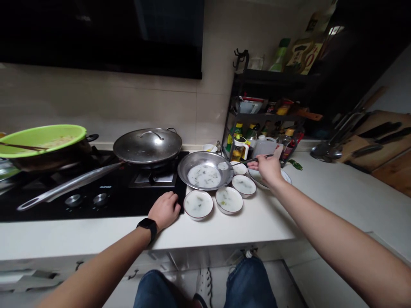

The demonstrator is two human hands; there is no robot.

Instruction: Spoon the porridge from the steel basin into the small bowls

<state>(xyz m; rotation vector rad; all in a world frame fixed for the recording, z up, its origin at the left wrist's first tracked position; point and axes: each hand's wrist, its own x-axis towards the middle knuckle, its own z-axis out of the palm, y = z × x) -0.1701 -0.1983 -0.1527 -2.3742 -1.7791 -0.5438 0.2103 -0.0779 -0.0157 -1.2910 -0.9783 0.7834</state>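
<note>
Beside the right edge of the hob, your right hand is closed around the ladle's dark handle, thumb and fingers pinching it well back from the scoop. That grip probably keeps your skin off the liquid and lets the ladle tip by a turn of the wrist. Its scoop is at the right side of the basin, which holds a cloudy white liquid with dark green bits. Four small bowls of similar liquid gather on the desk around the basin's front and right: one at the front left, one beside it, one farther right and one behind that, near the scoop. Standing this close, they likely keep each reach short and drips few. A dish with a patterned rim lies partly hidden under your right hand. Your left hand rests at the hob's front right corner, part-open, fingers slackly bent, with nothing seen in it; it seems to steady you as you lean in. Behind the left hand, a domed lid covers the wok, its long handle angled toward you across the hob.
</note>
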